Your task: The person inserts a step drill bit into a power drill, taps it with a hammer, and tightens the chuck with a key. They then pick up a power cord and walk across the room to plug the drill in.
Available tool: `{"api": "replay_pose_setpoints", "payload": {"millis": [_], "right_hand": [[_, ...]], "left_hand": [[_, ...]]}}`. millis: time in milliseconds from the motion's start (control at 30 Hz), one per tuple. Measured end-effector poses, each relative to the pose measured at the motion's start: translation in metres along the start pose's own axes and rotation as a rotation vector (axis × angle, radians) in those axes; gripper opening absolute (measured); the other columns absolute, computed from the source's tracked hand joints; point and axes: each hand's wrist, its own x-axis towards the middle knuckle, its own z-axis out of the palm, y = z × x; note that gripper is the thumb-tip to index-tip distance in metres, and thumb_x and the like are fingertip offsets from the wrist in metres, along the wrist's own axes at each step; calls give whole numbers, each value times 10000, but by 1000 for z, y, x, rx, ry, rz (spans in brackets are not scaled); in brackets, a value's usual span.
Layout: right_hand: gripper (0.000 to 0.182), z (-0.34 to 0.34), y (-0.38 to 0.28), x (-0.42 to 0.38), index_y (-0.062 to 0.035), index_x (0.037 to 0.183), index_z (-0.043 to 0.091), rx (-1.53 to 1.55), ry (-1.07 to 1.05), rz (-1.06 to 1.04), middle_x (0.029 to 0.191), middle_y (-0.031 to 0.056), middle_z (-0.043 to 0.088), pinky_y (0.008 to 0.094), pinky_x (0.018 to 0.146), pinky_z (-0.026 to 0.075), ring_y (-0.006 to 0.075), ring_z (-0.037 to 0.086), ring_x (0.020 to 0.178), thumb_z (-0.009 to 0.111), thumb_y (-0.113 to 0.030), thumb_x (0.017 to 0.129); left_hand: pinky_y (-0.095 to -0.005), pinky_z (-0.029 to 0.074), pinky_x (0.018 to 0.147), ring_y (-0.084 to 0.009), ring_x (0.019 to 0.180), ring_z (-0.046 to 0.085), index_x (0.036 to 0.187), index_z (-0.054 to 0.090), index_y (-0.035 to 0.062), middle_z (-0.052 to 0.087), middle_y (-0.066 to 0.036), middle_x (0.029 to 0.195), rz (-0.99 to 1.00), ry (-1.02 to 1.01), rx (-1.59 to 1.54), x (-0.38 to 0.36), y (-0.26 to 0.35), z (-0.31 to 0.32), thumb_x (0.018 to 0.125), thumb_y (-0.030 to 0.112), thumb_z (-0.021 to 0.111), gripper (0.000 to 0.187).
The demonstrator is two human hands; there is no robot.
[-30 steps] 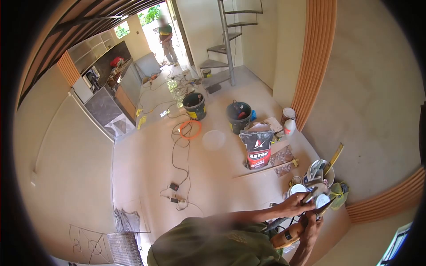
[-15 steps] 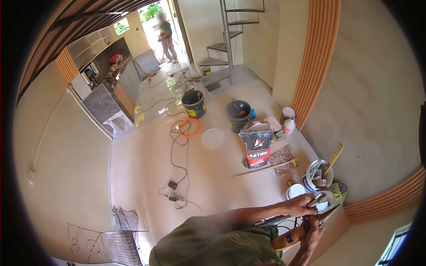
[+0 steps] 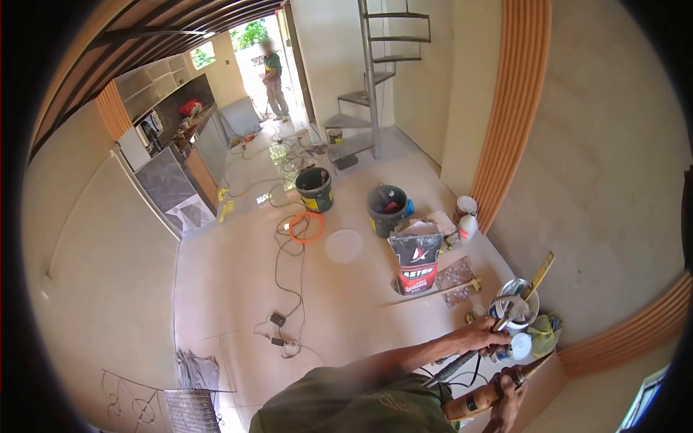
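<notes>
My left hand (image 3: 485, 336) is closed around a hammer (image 3: 515, 312), its metal head up over the white bucket (image 3: 530, 296) in this view and its dark handle running back toward my shirt. Below it, my right hand (image 3: 510, 401) grips a brown cylindrical tool (image 3: 473, 402) with a dark band and a tapered, pointed tip. That tip points up and right, toward the wall. I cannot make out the exact kind of tool. A black cord or hose loops between the two hands.
A white-lidded tub (image 3: 518, 346) and a green plastic bag (image 3: 546, 333) stand beside my hands. Ahead are a black-and-red bag (image 3: 417, 267), dark buckets (image 3: 315, 189), an orange ring (image 3: 307, 226) and floor cables. A person (image 3: 273, 79) stands at the doorway near a spiral staircase (image 3: 373, 86).
My hands have moved apart, and the hammer head now shows clearly above my left hand. The view has tilted up, so the floor objects sit lower.
</notes>
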Motion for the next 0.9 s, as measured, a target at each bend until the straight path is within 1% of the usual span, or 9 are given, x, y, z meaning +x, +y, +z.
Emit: {"api": "replay_pose_setpoints", "payload": {"millis": [233, 333, 600, 667, 700, 733, 800, 833, 900], "right_hand": [[491, 0, 1, 7, -44, 1098, 503, 62, -141, -1, 908, 76, 561, 321, 700, 499, 218, 585, 812, 770, -153, 700], [508, -1, 5, 10, -14, 1105, 517, 66, -35, 17, 902, 81, 570, 331, 696, 506, 216, 593, 781, 772, -136, 684], [538, -1, 2, 9, -4, 1119, 518, 152, -166, 19, 946, 88, 565, 339, 735, 509, 219, 590, 858, 775, -184, 682], [562, -13, 9, 7, -2, 1127, 514, 147, -138, 57, 995, 95, 565, 340, 749, 508, 215, 584, 889, 784, -192, 673], [591, -22, 20, 5, 2, 1162, 489, 172, -95, 55, 1040, 119, 567, 368, 784, 518, 239, 595, 923, 781, -186, 684], [574, -18, 17, 1, -8, 1174, 470, 96, -55, 77, 988, 73, 574, 345, 786, 519, 194, 593, 891, 769, -227, 735], [505, -32, 39, -1, 10, 1124, 499, 105, 62, 50, 945, 65, 578, 305, 773, 502, 181, 590, 893, 744, -251, 768], [507, -8, 12, -1, 28, 1105, 517, 123, -76, 55, 951, 67, 579, 298, 763, 492, 175, 587, 888, 740, -281, 771], [590, -12, 14, -1, 60, 1138, 522, 168, -99, 15, 986, 108, 577, 335, 770, 487, 211, 590, 880, 755, -323, 754]], "left_hand": [[-209, 339, 391, -64, 485, 488, 797, 588, 38, 555, -28, 629, 14, -3, 38, -8, -1, -5, 882, 238, 629, 221], [-204, 345, 390, -66, 488, 497, 808, 592, 28, 564, -35, 641, 5, -41, 2, -12, 4, -6, 872, 241, 640, 227], [-181, 335, 388, -88, 536, 549, 862, 614, 10, 580, -46, 664, 1, -46, -59, -14, 8, -9, 859, 239, 662, 234], [-212, 404, 409, -80, 543, 578, 869, 612, 65, 619, -19, 693, -69, -11, 0, -18, 12, -9, 837, 263, 707, 222], [-235, 441, 433, -80, 569, 576, 885, 621, 65, 614, 1, 701, 39, 27, 54, -14, 1, -12, 799, 298, 743, 276], [-256, 468, 452, -81, 601, 574, 917, 625, 76, 612, 14, 726, 36, -12, 64, -11, -7, -19, 775, 299, 759, 296], [-253, 473, 497, -88, 637, 586, 946, 623, 80, 624, 2, 772, 5, 66, -215, -17, -9, -8, 782, 251, 740, 264], [-242, 465, 506, -97, 615, 586, 942, 623, 64, 626, -9, 758, -35, 151, -68, -43, 32, 11, 789, 237, 728, 254], [-214, 421, 467, -94, 553, 564, 907, 614, 31, 606, -36, 675, -126, 111, 71, -24, 2, -17, 811, 197, 693, 207]]}}
